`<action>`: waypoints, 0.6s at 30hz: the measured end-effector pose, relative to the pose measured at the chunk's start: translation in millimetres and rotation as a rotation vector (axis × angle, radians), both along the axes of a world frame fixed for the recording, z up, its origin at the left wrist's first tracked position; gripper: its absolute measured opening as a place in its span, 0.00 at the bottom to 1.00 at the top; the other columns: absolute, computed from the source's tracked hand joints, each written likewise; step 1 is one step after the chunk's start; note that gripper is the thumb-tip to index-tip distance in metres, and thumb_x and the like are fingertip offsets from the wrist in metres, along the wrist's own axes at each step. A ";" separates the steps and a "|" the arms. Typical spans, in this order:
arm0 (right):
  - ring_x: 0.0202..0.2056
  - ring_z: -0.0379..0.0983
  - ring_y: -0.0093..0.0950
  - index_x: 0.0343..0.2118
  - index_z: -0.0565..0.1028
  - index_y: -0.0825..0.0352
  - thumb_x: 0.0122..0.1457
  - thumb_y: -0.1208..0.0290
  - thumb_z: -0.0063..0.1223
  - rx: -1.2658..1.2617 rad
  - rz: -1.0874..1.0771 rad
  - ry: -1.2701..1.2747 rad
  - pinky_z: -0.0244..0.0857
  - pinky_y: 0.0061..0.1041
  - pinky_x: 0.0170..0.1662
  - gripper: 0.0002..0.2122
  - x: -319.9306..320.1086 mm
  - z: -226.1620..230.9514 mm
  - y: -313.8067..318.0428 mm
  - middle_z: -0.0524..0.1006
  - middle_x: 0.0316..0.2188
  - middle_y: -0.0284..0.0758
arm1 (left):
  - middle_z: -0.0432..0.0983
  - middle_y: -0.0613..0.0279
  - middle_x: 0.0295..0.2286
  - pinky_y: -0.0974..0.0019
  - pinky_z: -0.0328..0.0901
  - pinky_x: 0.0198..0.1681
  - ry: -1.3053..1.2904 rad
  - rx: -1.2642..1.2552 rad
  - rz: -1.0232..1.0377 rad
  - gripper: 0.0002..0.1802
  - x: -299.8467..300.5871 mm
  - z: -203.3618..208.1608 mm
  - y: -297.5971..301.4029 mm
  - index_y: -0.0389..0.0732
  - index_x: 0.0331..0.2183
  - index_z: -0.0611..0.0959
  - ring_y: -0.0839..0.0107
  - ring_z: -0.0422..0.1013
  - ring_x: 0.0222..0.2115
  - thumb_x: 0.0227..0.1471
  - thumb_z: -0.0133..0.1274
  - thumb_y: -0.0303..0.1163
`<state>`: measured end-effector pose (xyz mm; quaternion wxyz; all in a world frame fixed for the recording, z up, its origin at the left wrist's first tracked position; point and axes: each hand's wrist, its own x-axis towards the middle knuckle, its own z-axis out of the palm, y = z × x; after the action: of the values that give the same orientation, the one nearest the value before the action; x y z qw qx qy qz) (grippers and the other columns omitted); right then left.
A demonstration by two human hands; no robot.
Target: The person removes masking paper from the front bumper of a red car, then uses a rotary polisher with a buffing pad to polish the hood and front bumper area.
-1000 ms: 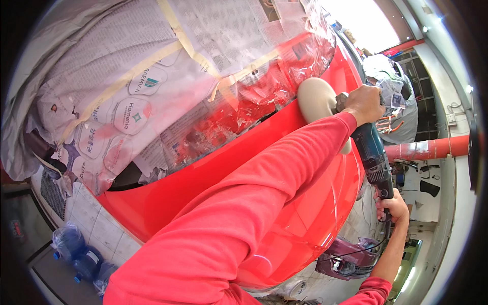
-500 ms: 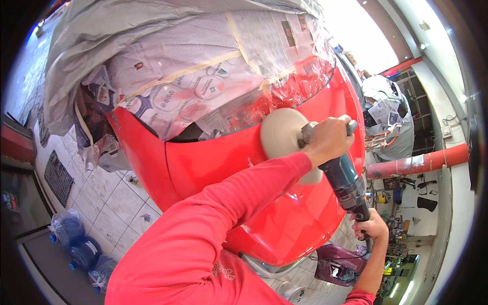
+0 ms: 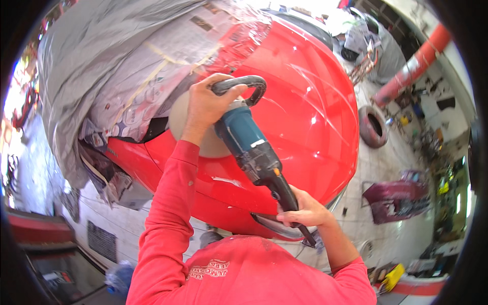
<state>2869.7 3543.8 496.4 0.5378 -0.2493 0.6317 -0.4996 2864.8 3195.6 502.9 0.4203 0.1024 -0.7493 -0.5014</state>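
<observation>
My left hand [image 3: 209, 108] is wrapped round the black loop handle [image 3: 257, 87] at the front of a blue and black electric polisher [image 3: 239, 129]. Further back, my right hand [image 3: 307, 207] grips the machine's black rear handle [image 3: 284, 195]. The polisher's cream round pad [image 3: 177, 118] sits against the red car hood [image 3: 305, 137], close to its paper-covered rear edge; my left hand and wrist hide part of it. Pale streaks and white light spots show on the paint. Masking paper [image 3: 147, 81] with yellowish tape covers the windshield area.
A grey cloth cover [image 3: 101, 56] drapes the car behind the paper. To the right are a tyre [image 3: 372, 127], a dark red bumper part [image 3: 399, 199] and a red post [image 3: 414, 66]. Blue water bottles [image 3: 119, 277] stand lower left, near a floor grate [image 3: 101, 240].
The view has shifted, showing more of the hood and the tyre. The pad has moved left along the hood's rear edge, toward the fender seam. Both hands still hold the polisher.
</observation>
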 end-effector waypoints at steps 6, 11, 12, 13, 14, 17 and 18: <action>0.20 0.73 0.21 0.58 0.67 0.70 0.57 0.75 0.67 -0.200 -0.255 -0.171 0.65 0.23 0.22 0.27 22.9 -61.6 69.4 0.75 0.24 0.31 | 0.85 0.64 0.29 0.70 0.72 0.38 -0.093 -0.079 -0.134 0.18 -41.6 -2.3 86.8 0.36 0.36 0.90 0.78 0.78 0.31 0.50 0.72 0.40; 0.18 0.74 0.25 0.54 0.68 0.71 0.54 0.77 0.65 -0.123 -0.517 -0.176 0.63 0.26 0.20 0.24 27.3 -83.1 147.2 0.75 0.23 0.33 | 0.86 0.56 0.30 0.65 0.74 0.40 -0.148 -0.150 -0.310 0.23 -117.7 -28.4 189.2 0.36 0.37 0.89 0.71 0.81 0.32 0.49 0.71 0.47; 0.17 0.73 0.26 0.55 0.68 0.71 0.53 0.79 0.63 -0.112 -0.581 -0.181 0.64 0.27 0.20 0.26 30.1 -91.8 170.5 0.75 0.22 0.33 | 0.86 0.53 0.31 0.64 0.74 0.40 -0.165 -0.160 -0.353 0.26 -132.6 -29.8 220.3 0.35 0.38 0.89 0.66 0.82 0.33 0.48 0.72 0.49; 0.17 0.73 0.26 0.57 0.67 0.72 0.52 0.80 0.62 -0.102 -0.644 -0.183 0.65 0.28 0.20 0.28 33.6 -96.8 188.5 0.74 0.22 0.34 | 0.86 0.52 0.31 0.62 0.75 0.39 -0.232 -0.184 -0.387 0.28 -147.7 -30.7 249.9 0.35 0.38 0.89 0.63 0.83 0.32 0.47 0.71 0.52; 0.16 0.72 0.27 0.59 0.66 0.72 0.52 0.81 0.61 -0.140 -0.726 -0.203 0.66 0.28 0.20 0.29 38.1 -94.8 199.9 0.74 0.21 0.34 | 0.85 0.50 0.29 0.61 0.75 0.38 -0.267 -0.178 -0.493 0.30 -164.4 -32.8 276.6 0.36 0.38 0.89 0.63 0.82 0.31 0.46 0.70 0.55; 0.15 0.70 0.28 0.62 0.65 0.74 0.51 0.82 0.56 -0.190 -0.929 -0.256 0.68 0.31 0.20 0.31 48.3 -91.8 226.1 0.71 0.19 0.35 | 0.84 0.50 0.27 0.59 0.74 0.37 -0.311 -0.179 -0.676 0.32 -197.5 -34.9 352.8 0.37 0.35 0.89 0.61 0.82 0.29 0.43 0.70 0.58; 0.15 0.70 0.28 0.62 0.64 0.74 0.51 0.82 0.55 -0.198 -0.970 -0.275 0.68 0.31 0.20 0.31 48.4 -93.2 232.9 0.71 0.19 0.35 | 0.84 0.50 0.27 0.59 0.74 0.37 -0.261 -0.200 -0.671 0.32 -205.5 -39.1 372.4 0.37 0.35 0.89 0.60 0.82 0.29 0.42 0.70 0.59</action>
<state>2918.1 3776.8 403.1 0.2961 0.0906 0.5478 -0.7772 2659.3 3568.0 463.8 0.1416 -0.1275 -0.8336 -0.5184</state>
